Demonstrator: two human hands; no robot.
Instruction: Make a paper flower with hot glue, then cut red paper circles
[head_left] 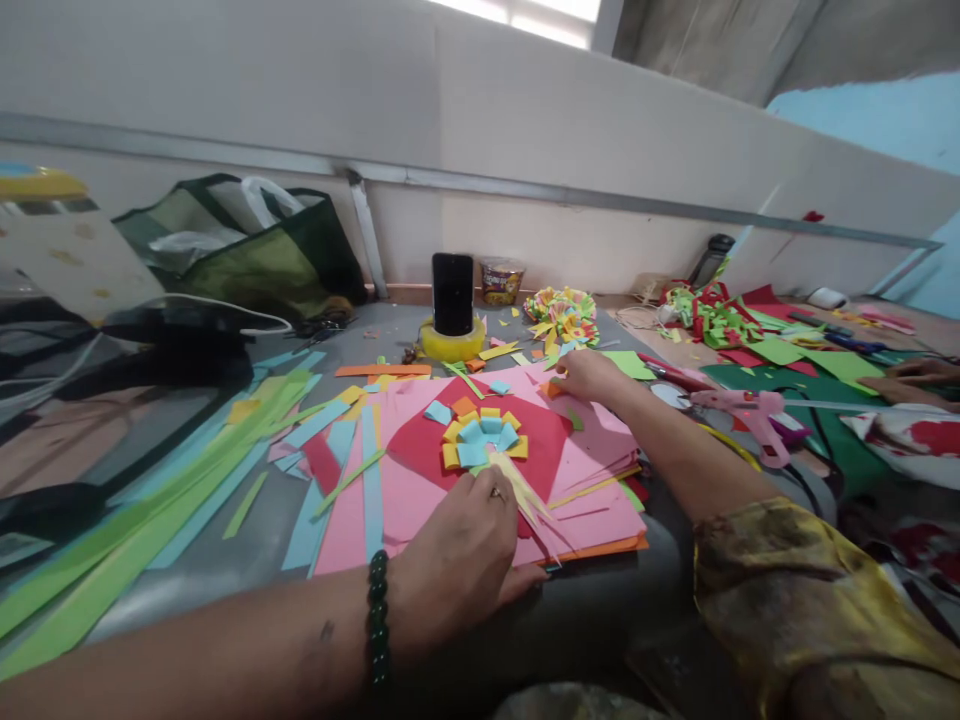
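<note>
A paper flower [484, 440] of yellow, orange and light-blue folded pieces lies on a red paper square [420, 446]. My left hand [469, 540], with a green bead bracelet at the wrist, is closed at the flower's near edge. Pale yellow fringed paper [525, 488] comes out from its fingers, whose tips are partly hidden. Beyond the flower to the right, my right hand [592, 376] pinches a small orange paper piece [553, 388] over the pink paper stack [600, 445]. A loose light-blue piece [438, 411] lies left of the flower.
Green and blue paper strips [172, 500] spread across the left. A phone [453, 293] stands in a yellow tape roll [452, 342] at the back, near a cup [502, 281] and a paper pompom [562, 316]. A pink glue gun [754, 415] lies right; another person's hand [919, 380] is beyond.
</note>
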